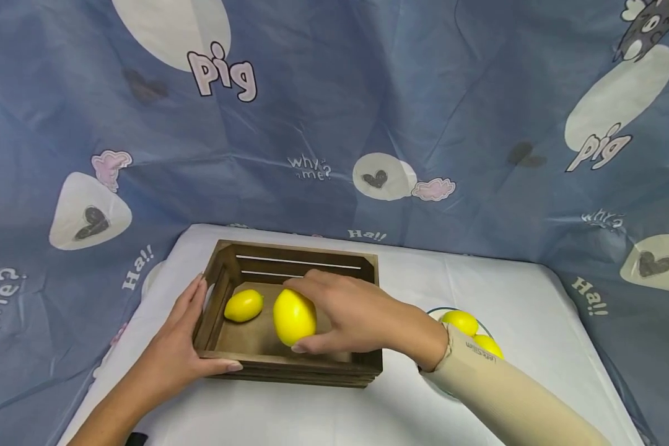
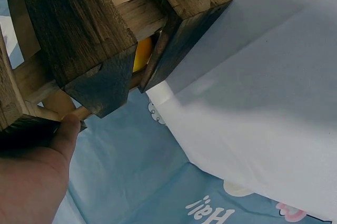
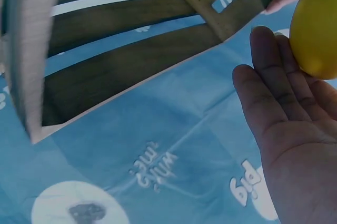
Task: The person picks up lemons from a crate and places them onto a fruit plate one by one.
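Your right hand is reaching over the near right part of the wooden crate, fingers curled round the large lemon and holding it above the crate floor. The lemon is sitting at your fingertips, on the side toward the desk's left edge, with its long axis running roughly from the far edge to the near edge, tip pointing down and toward you. A smaller lemon is lying just beside it, apart, nearer the crate's left wall. Your left hand is gripping the crate's near left corner, thumb along the front slat. More lemons are lying in the bowl by your right forearm.
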A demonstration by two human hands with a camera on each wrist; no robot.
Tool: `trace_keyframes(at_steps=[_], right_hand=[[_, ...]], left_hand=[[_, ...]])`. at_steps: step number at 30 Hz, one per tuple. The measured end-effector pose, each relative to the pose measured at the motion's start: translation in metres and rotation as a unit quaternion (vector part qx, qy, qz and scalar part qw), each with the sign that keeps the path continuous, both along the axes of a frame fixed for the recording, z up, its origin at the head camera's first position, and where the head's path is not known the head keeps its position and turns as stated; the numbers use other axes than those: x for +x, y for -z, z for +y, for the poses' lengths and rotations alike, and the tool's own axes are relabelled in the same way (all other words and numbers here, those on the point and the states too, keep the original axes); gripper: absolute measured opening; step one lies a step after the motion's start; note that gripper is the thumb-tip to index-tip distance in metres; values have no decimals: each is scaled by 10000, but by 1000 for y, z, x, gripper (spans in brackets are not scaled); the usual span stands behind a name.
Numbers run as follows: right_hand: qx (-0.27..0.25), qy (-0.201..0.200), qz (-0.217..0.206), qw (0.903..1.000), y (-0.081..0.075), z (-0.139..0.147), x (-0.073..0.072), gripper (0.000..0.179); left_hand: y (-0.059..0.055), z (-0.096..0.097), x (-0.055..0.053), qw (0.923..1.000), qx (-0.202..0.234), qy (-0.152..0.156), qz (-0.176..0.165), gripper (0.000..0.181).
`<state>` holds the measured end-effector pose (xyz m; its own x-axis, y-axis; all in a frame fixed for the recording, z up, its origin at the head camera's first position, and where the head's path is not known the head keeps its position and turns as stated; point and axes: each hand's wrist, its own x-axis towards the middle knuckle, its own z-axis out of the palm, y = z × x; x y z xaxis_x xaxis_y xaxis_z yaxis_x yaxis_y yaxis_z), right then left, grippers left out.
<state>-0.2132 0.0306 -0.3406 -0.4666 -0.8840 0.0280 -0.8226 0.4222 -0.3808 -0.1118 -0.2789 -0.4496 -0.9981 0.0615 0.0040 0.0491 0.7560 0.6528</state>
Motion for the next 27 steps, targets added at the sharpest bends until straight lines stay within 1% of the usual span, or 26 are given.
trace_keyframes(at_steps=[4, 12, 15, 19, 22, 27], right_hand=[[-73, 192, 18, 9998, -1, 11, 2, 80], [-372, 467, -69, 9982, -8, 37, 5, 78], [-404, 627, -66, 9972, -10, 50, 5, 77], [-587, 827, -131, 9948, -7, 69, 5, 79], [-867, 963, -266, 9912, -3, 87, 4, 80], [-1182, 1199, -329, 9852, 1, 119, 1, 78]], left_hand=[[0, 1, 0, 10000, 23, -6, 71, 153], [-1, 1, 0, 10000, -4, -25, 9, 152], [-2, 2, -1, 10000, -33, -8, 25, 152], [-3, 1, -1, 10000, -49, -16, 40, 152], [-3, 2, -1, 10000, -26, -6, 61, 152], [-3, 1, -1, 10000, 1, -24, -14, 152]])
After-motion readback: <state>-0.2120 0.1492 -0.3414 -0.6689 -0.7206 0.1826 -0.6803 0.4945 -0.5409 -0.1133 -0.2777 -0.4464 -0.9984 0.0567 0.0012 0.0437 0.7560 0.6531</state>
